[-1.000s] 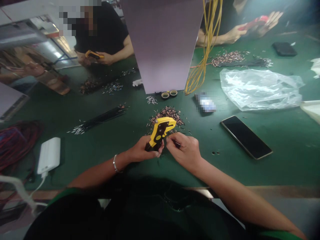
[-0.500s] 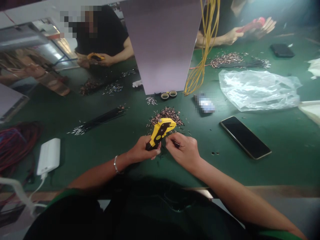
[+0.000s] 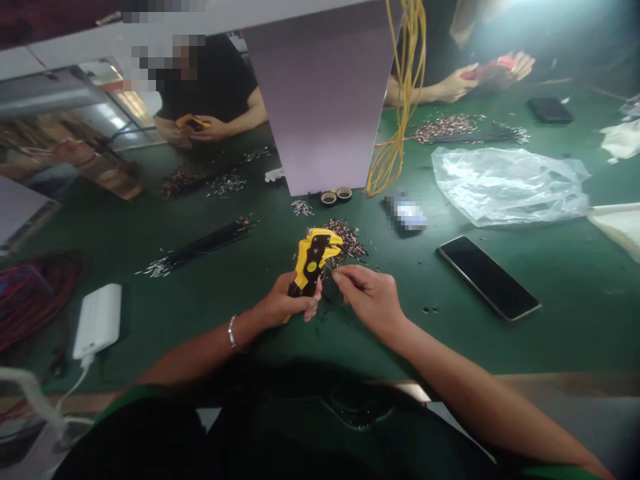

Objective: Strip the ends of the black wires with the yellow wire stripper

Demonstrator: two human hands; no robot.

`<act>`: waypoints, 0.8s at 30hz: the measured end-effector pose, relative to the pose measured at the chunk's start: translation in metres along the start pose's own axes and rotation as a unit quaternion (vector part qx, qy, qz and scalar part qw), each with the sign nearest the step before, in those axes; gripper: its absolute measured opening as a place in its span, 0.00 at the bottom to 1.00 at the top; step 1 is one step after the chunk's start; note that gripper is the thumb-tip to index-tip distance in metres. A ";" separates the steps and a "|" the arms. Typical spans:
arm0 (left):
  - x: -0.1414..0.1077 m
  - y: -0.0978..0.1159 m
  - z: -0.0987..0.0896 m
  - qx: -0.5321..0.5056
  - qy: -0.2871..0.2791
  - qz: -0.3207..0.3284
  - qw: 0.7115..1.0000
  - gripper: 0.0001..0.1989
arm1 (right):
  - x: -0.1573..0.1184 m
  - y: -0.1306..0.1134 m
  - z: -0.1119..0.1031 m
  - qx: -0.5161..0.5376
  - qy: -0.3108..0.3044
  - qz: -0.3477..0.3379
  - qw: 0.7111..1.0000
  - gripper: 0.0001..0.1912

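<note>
Now the yellow-and-black wire stripper (image 3: 313, 263) is clenched in the left hand (image 3: 285, 303), its head up, just over a heap of short copper-tipped wires (image 3: 347, 241). The right hand (image 3: 370, 300) pinches a thin piece, too small to tell what. Plenty remains in that heap, with a black wire bundle (image 3: 200, 243) lying off to the left on the green work mat (image 3: 500, 347).

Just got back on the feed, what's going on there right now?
The person's left hand grips a yellow wire stripper beside a pile of short wire pieces on a green mat. The right hand pinches something thin next to the stripper. Across the bench, another person's hands hold a red item.
</note>
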State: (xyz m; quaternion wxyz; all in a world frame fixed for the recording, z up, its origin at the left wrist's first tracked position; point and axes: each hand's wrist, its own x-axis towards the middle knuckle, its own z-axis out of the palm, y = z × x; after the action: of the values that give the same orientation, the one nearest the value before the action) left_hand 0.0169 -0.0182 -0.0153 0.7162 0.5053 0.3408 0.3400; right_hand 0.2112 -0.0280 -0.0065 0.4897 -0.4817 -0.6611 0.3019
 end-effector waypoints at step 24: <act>0.010 0.002 -0.015 -0.077 -0.036 0.007 0.996 0.21 | 0.013 0.039 0.006 0.271 -0.044 0.163 0.948 0.11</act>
State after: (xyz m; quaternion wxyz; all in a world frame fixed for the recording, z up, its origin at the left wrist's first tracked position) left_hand 0.0095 -0.0015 -0.0191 0.7620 0.4632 0.2841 0.3523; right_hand 0.2185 -0.0015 -0.0379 0.5164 -0.4176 -0.4879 0.5665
